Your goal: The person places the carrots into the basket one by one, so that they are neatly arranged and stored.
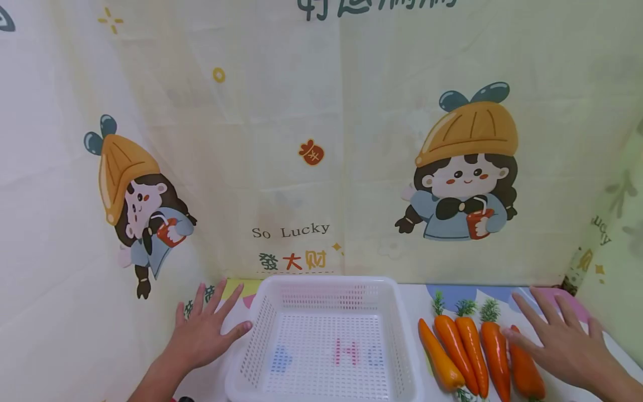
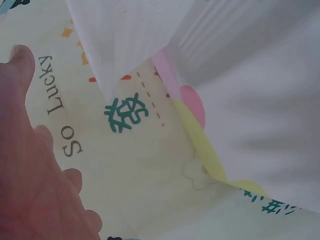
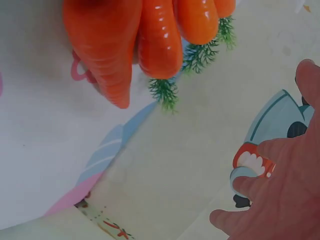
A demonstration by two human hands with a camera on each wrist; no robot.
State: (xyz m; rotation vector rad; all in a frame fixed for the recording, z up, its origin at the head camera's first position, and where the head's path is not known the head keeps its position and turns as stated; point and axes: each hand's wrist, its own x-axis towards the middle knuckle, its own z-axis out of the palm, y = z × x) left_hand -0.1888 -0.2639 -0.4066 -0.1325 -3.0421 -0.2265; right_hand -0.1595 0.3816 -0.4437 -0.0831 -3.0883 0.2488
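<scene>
A white perforated plastic basket stands in the middle of the table, with nothing lying in it. Left of it my left hand is spread, its thumb close to the basket's left rim. Several orange carrots with green tops lie side by side to the right of the basket, some pointing the opposite way. My right hand is spread at their right, its thumb overlapping the rightmost carrot in the head view. In the right wrist view the fingers are held apart with nothing between them.
A pale printed cloth with cartoon figures and lettering hangs behind and at both sides. The white table surface carries coloured prints. At the bottom left edge a small dark and red item is mostly cut off.
</scene>
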